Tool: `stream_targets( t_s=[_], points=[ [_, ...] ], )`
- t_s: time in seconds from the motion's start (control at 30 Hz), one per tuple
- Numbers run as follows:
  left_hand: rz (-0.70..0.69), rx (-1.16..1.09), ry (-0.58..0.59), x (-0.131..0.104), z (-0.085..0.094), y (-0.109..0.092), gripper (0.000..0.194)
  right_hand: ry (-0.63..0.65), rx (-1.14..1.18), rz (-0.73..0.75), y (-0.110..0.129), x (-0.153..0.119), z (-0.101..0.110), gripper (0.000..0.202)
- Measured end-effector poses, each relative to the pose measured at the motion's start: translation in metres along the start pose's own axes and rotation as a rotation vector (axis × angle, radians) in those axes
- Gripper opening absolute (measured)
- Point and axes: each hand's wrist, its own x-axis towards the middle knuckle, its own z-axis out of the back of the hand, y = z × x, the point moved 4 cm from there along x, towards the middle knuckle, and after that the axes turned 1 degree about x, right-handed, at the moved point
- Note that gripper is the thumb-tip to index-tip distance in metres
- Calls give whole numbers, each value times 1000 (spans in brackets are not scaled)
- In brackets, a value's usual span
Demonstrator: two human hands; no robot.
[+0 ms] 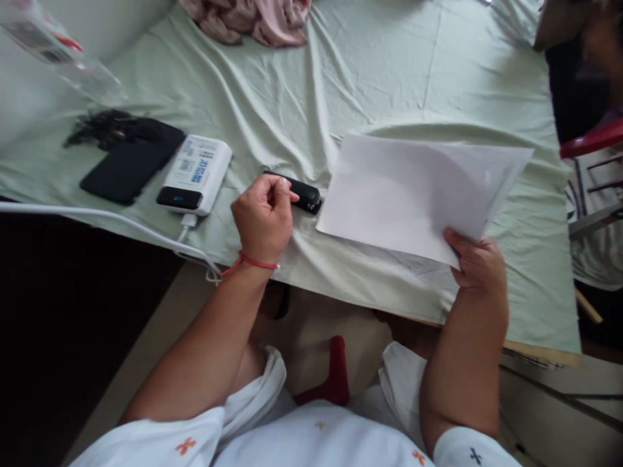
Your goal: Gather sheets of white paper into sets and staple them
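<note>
My right hand (479, 263) grips the near right edge of some white paper (399, 194), thumb on top. The paper lies tilted over the cloth, its right part lifted and slightly bent; more than one sheet edge shows at the right. My left hand (265, 211) is closed, thumb against the curled fingers, and whatever may be in the pinch is too small to tell. Just beyond it a black stapler (306, 194) lies on the cloth, partly hidden by that hand. Its right end is close to the paper's left edge.
A pale green cloth (389, 84) covers the table. To the left are a white power bank (207, 168) with a cable (97, 211), a black flat pouch (126, 165) and a clear plastic bottle (63, 55). Pink crumpled fabric (257, 19) lies at the back.
</note>
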Motion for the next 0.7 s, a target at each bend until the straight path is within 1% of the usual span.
stream_targets(
  t_s=[0.1,0.23,0.3,0.37,0.5,0.7],
  points=[
    [-1,-3,20,0,2,2,26,34,12,17,-4,2,-5,52],
    [-157,121,-12,3,2,7,25,65,22,40,-7,5,-10,50],
    [-227,173,23,5,-3,11,24,66,9,25,-8,4,-12,50],
    [-263,202,80,6,-8,15,25,60,-1,11,-7,2,-16,50],
    [-280,188,169,7,-14,18,31,46,-6,7,-5,-2,-21,47],
    [-253,180,191,7,-11,16,30,38,-2,3,-5,-2,-25,46]
  ],
)
